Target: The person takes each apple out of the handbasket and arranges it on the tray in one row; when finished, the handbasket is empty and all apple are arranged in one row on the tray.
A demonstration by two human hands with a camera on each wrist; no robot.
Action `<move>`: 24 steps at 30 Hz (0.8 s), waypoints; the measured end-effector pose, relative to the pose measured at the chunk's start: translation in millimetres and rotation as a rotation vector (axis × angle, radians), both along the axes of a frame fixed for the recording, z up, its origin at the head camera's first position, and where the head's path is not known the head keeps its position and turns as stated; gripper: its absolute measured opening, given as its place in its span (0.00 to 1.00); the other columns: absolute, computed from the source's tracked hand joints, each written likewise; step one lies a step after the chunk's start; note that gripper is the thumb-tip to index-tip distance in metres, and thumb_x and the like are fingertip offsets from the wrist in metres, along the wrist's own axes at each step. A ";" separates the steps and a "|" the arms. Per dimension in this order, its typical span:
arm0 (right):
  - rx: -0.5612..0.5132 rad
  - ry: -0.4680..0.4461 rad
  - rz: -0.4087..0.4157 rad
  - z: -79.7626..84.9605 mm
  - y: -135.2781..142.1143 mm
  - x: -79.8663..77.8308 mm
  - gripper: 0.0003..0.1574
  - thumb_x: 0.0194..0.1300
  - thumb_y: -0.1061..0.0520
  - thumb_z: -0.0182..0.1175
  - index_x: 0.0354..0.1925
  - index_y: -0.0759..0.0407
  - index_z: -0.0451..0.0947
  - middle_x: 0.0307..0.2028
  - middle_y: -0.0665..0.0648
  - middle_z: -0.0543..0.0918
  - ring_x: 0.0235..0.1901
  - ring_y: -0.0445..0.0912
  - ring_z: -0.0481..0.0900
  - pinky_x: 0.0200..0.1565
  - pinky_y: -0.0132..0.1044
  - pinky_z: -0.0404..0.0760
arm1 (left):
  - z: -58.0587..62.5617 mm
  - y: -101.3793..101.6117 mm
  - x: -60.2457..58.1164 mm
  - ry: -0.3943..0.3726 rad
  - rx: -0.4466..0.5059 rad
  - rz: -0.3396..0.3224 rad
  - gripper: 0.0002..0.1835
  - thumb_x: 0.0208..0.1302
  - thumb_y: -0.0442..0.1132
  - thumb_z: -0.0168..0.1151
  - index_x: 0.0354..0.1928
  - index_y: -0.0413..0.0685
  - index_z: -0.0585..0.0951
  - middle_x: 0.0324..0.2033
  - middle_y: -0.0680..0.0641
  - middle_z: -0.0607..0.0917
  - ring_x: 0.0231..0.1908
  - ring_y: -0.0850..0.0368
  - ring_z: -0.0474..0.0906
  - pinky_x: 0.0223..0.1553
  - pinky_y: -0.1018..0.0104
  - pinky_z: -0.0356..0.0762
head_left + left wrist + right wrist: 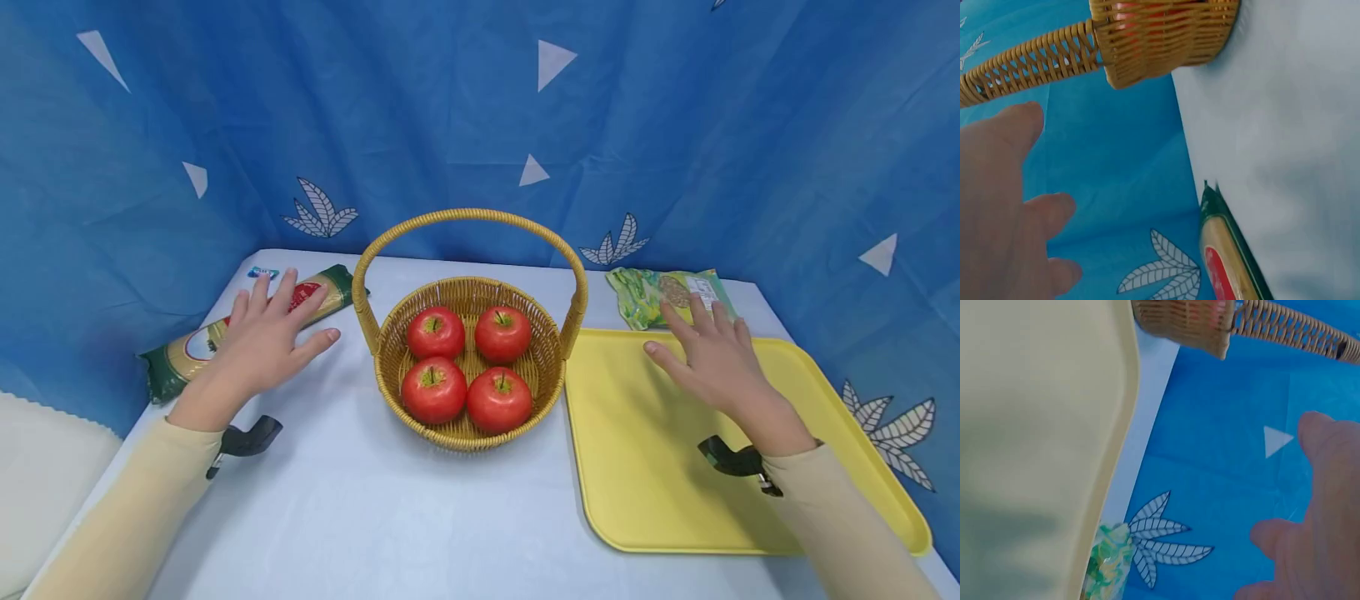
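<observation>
In the head view a woven basket [468, 437] with a tall arched handle stands mid-table. Several red apples lie inside it, one a front-left apple [433, 390]. My left hand [262, 342] hovers with spread fingers over a long green and gold packet [330, 292] and holds nothing. Over the yellow tray [637, 467] my right hand [712, 362] is spread too, its grasp empty. Behind that hand, partly covered by its fingers, is a green printed bag [637, 296]. The left wrist view shows the basket's side [1154, 44] beyond the thumb.
A white cloth [360, 517] covers the table. Blue curtains [465, 108] with white triangles and leaf prints hang along the back and sides. A small blue packet [262, 272] lies at the back left corner. A black wrist mount [251, 436] sits below the left hand.
</observation>
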State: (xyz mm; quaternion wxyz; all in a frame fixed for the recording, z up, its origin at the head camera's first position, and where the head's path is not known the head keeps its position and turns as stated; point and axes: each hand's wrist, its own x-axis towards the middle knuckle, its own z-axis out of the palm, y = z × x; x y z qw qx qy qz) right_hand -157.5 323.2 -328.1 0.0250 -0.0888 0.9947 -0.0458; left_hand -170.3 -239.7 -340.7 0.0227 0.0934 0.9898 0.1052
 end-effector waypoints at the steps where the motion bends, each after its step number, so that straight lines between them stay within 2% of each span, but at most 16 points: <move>1: 0.000 0.003 0.012 0.7 -3.2 1.2 0.53 0.76 0.26 0.39 0.82 0.56 0.44 0.78 0.79 0.40 0.74 0.83 0.38 0.67 0.82 0.38 | 0.0 1.5 0.5 0.002 0.005 -0.005 0.46 0.70 0.70 0.49 0.80 0.53 0.55 0.79 0.28 0.40 0.76 0.20 0.27 0.72 0.21 0.29; 5: -0.021 0.031 0.080 3.3 -17.2 7.7 0.50 0.76 0.29 0.43 0.81 0.55 0.49 0.79 0.77 0.45 0.74 0.81 0.42 0.69 0.81 0.39 | -1.0 6.6 2.1 0.005 0.038 -0.042 0.46 0.69 0.69 0.52 0.80 0.54 0.56 0.80 0.29 0.43 0.77 0.20 0.31 0.72 0.21 0.32; 11: -0.071 0.081 0.202 2.5 -38.5 18.9 0.45 0.76 0.34 0.50 0.79 0.54 0.56 0.78 0.74 0.53 0.75 0.78 0.49 0.70 0.79 0.45 | -9.8 14.7 2.9 -0.002 0.101 -0.092 0.45 0.69 0.65 0.55 0.81 0.54 0.56 0.80 0.31 0.46 0.78 0.24 0.35 0.74 0.23 0.35; 15: -0.068 0.088 0.261 2.2 -51.7 26.1 0.43 0.75 0.36 0.53 0.78 0.54 0.60 0.77 0.73 0.57 0.75 0.76 0.52 0.71 0.76 0.50 | -17.3 22.1 0.7 0.005 0.152 -0.113 0.45 0.69 0.64 0.56 0.80 0.49 0.58 0.80 0.31 0.48 0.78 0.25 0.38 0.74 0.23 0.38; 19: -0.059 0.107 0.335 0.9 -65.1 31.8 0.40 0.73 0.38 0.57 0.74 0.54 0.67 0.72 0.71 0.69 0.71 0.71 0.65 0.69 0.71 0.63 | -24.7 28.2 -0.4 0.012 0.223 -0.140 0.43 0.70 0.60 0.58 0.78 0.45 0.61 0.79 0.31 0.50 0.78 0.26 0.42 0.74 0.23 0.40; 24: -0.071 0.170 0.427 -0.9 -81.8 36.1 0.36 0.71 0.39 0.61 0.68 0.58 0.75 0.59 0.66 0.83 0.59 0.62 0.82 0.57 0.61 0.81 | -35.2 33.2 -2.1 0.056 0.316 -0.195 0.40 0.70 0.54 0.61 0.78 0.47 0.62 0.79 0.33 0.55 0.79 0.30 0.46 0.74 0.24 0.42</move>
